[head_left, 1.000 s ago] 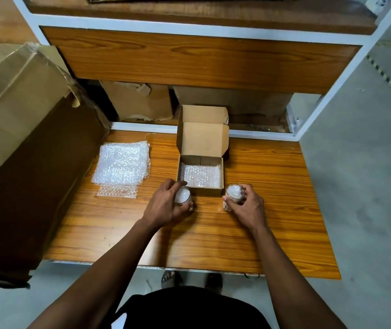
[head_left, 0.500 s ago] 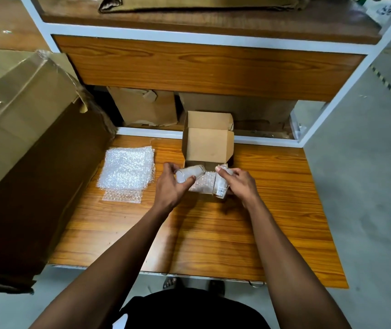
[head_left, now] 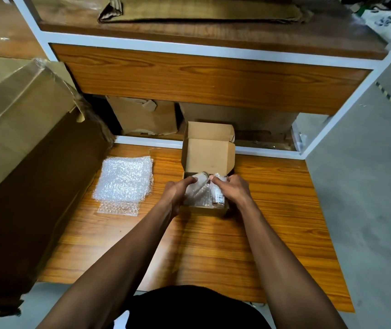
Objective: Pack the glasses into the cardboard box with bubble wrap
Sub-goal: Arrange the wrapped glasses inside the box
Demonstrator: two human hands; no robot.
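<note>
- We see a small cardboard box [head_left: 207, 157] on the wooden table [head_left: 272, 222]; its lid stands up at the far side, and we place everything else by this box.
- A sheet of bubble wrap [head_left: 201, 198] lines the box floor and shows between the two hands.
- The left hand [head_left: 178, 192] is at the box's left wall, with its fingers curled around a glass [head_left: 200, 180] that lies on its side over the lining, rim toward the lid.
- The right hand [head_left: 232, 188] is over the right half of the box, with its fingers wrapped around a second glass [head_left: 218, 195]. This one also lies tilted and carries a small printed label [head_left: 220, 198] near the front wall.
- The two glasses lie side by side inside the box walls. We cannot tell whether they rest on the lining or are held just above it.
- Left of the box, a stack of bubble wrap sheets [head_left: 124, 180] lies flat on the table, well apart from the hands.
- Further left of the box, a large carton [head_left: 23, 150] covered in clear film leans at the table edge.
- Behind the box, past the lid, more cartons [head_left: 144, 115] sit under a wooden shelf [head_left: 201, 77] with a white frame.
</note>
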